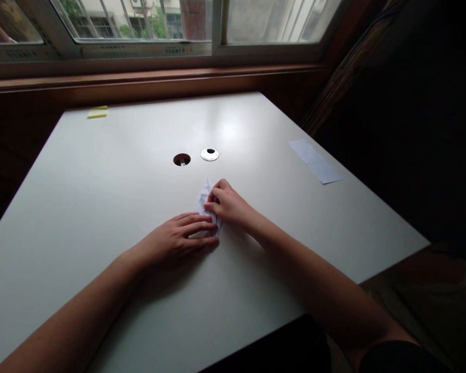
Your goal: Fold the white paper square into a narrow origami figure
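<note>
Below the cable hole, the left hand lies flat on the folded paper; the right hand seems to pinch its edge. A slip of either hand could skew the crease.

White table sits under a wide window on the far side. Daylight glares off it, right side's dark.

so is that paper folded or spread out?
Folded: the paper comes to a narrow point past the right hand; left hand presses it flat.
</note>
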Available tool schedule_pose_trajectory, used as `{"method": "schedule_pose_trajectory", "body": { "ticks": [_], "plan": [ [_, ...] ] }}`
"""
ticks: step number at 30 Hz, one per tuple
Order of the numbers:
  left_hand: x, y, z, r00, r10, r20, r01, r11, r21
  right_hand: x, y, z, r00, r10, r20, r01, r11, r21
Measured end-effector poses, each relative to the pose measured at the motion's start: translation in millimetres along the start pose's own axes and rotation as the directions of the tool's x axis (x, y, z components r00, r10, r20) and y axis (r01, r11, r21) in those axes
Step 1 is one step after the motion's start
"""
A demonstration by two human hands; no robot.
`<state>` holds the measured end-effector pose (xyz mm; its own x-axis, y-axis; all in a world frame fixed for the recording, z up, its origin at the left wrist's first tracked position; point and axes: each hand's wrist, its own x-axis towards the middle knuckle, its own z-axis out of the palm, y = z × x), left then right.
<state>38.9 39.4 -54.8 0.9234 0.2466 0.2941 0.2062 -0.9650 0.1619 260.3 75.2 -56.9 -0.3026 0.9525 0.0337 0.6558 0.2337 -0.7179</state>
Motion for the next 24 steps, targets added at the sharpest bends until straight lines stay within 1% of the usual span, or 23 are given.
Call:
{"method": "schedule_pose_trajectory", "body": {
  "ticks": [3, 6, 7, 9, 11, 15, 24],
  "plan": [
    [-1.4, -0.2, 2.1, 1.0, 0.001, -0.021, -0.002, 0.997, -0.076, 0.1, -1.1, 0.0, 1.0, 0.004, -0.002, -0.004, 1.0, 0.001],
    [-2.7, 0.5, 2.2, 0.996, -0.059, -0.061, 0.047, 0.984, -0.169, -0.2, -1.2, 0.0, 1.0, 0.001, -0.002, -0.001, 1.0, 0.001],
    [-3.1, 0.7, 1.8, 0.996, -0.072, -0.061, 0.059, 0.98, -0.188, -0.3, -1.1, 0.0, 1.0, 0.001, -0.003, -0.001, 1.0, 0.003],
    [-3.8, 0.4, 0.8, 0.997, -0.062, -0.05, 0.05, 0.977, -0.208, -0.5, -1.1, -0.2, 1.0, 0.005, -0.005, -0.005, 1.0, 0.008],
    [-4.0, -0.2, -0.2, 0.999, -0.04, -0.031, 0.032, 0.976, -0.213, -0.6, -1.7, -0.6, 1.0, 0.014, -0.005, -0.014, 1.0, 0.011],
    [-3.3, -0.8, -0.8, 0.999, -0.032, -0.007, 0.03, 0.979, -0.201, -0.7, -2.8, -1.6, 1.0, 0.013, -0.007, -0.012, 1.0, 0.016],
    [1.4, 3.4, 1.9, 1.0, -0.024, -0.017, 0.022, 0.993, -0.113, 2.1, -2.2, -0.7, 1.0, 0.008, -0.011, -0.008, 1.0, -0.003]
  ]
}}
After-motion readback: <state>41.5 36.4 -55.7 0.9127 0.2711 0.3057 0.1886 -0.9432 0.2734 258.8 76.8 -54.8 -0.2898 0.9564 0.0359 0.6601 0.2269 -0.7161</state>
